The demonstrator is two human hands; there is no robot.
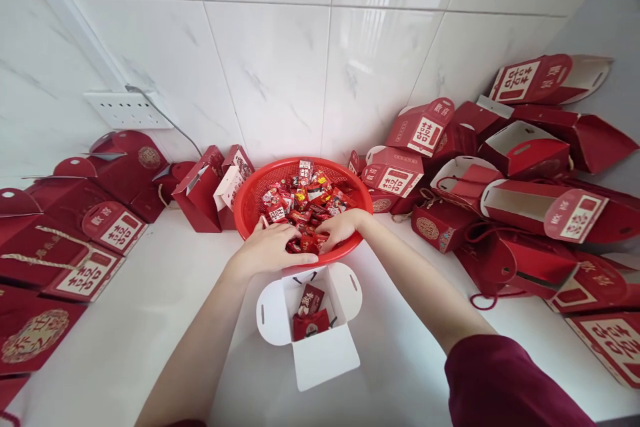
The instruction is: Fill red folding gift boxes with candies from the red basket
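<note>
Candies (300, 199) inside basket (240, 207): probably light, slick-wrapped, best pinched by wrapper ends. Left hand (270, 245), thumb apart, and right hand (345, 224), curled, both dipped into basket; cannot tell if pinching any.

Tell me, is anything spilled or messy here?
I see no spilled sweets: they're in the red basket and the open box. But the red boxes on the right look messy, heaped on each other at different angles.
</note>
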